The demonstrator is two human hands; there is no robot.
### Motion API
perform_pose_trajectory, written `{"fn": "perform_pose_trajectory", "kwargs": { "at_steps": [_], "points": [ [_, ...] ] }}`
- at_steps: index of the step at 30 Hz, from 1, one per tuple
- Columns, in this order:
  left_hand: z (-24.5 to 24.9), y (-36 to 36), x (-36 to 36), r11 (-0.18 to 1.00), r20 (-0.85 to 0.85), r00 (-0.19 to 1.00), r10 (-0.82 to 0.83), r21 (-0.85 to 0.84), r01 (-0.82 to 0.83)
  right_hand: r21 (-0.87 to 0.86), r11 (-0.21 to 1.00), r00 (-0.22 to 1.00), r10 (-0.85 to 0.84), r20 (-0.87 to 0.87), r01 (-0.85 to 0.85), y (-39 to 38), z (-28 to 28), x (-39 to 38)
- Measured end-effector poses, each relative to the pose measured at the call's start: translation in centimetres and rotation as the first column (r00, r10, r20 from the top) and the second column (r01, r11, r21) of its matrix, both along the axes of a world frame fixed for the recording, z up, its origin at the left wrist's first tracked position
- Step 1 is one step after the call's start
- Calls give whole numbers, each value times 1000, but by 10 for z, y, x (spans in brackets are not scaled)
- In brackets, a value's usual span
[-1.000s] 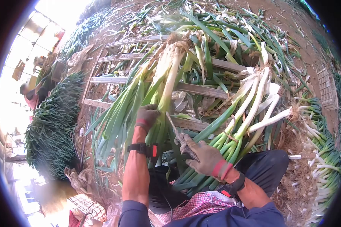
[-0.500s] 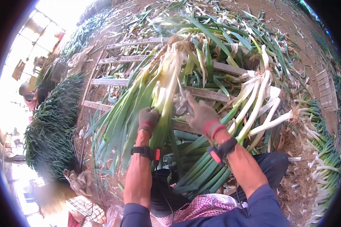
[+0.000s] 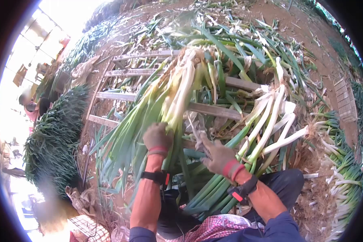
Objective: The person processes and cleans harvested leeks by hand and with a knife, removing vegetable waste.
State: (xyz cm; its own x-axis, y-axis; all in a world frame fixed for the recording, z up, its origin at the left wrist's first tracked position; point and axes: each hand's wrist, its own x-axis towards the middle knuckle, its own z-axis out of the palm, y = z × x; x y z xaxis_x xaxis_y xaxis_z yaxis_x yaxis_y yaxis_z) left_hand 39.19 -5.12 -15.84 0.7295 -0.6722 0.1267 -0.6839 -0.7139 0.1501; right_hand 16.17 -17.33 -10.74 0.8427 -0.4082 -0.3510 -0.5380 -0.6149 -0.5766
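Since half a second ago the right hand (image 3: 218, 156), in a grey-brown work glove with a red cuff, has dropped back from the white stalks towards the person's lap, and the left hand (image 3: 157, 138), gloved the same way, has stayed clamped where it was. That left hand is closed round the held bundle of long leeks (image 3: 180, 94), white-shanked and green-leaved, gripping it at the point where the white turns to green. The bundle's long axis runs away from the person: the rooty ends sit at the far end, up over the weathered wooden slat frame (image 3: 117, 97), and the green leaves trail down and to the left past the left forearm. The right hand lies just beside the bundle on its right and a little lower than the left hand's grip, its fingers pointing up and left at the stalks. Something pale and thin shows at the fingertips, but I cannot tell whether they pinch it or merely touch it. So the left hand is on the bundle and the right is near but apart. Further right, a tied bunch of cleaned white leeks (image 3: 270, 117) lies across the lap and frame. A heap of dark green leek tops (image 3: 52, 137) lies well to the left, with another person (image 3: 28, 105) beyond it.
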Motion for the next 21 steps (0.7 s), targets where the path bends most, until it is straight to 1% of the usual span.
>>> {"fn": "perform_pose_trajectory", "kwargs": {
  "at_steps": [1,3,5,6,9,10,13,14,16,17,19,20,21],
  "points": [
    [-7,1,-3,999,-52,999,-17,50,20,21,999,999,-41,-29,41,3,0,-4],
    [-9,-7,-8,971,-86,996,25,238,-3,16,992,992,-121,-39,122,-9,0,7],
    [-10,-14,-20,987,-38,999,0,162,6,-89,985,988,-145,59,149,-24,-9,17],
    [-15,-17,-21,988,-90,996,17,152,-3,-117,980,984,-154,89,164,-29,-13,22],
    [-3,-26,-14,984,-307,948,81,177,-27,-209,968,991,-133,28,136,-38,-4,37],
    [4,-26,-15,980,-388,915,110,193,-36,-130,976,984,-178,-24,173,-45,4,36],
    [25,-35,-21,989,-417,903,105,138,-51,-17,979,977,-201,77,203,-44,15,6],
    [34,-37,-23,991,-418,903,101,118,-56,-62,988,983,-136,123,144,-35,17,-8],
    [48,-44,-23,995,-414,906,91,73,-66,-38,999,994,-13,104,17,-15,21,-40],
    [46,-48,-23,996,-424,903,75,66,-51,-24,998,994,55,97,-53,-9,27,-51],
    [45,-55,-24,998,-440,897,45,56,-23,-16,997,997,-73,34,74,-8,50,-64],
    [47,-61,-33,994,-441,897,1,100,48,-12,990,990,-138,2,138,-9,56,-69],
    [45,-67,-44,990,-457,889,-16,116,77,-10,990,986,-143,84,144,-12,54,-75]
  ]
}}
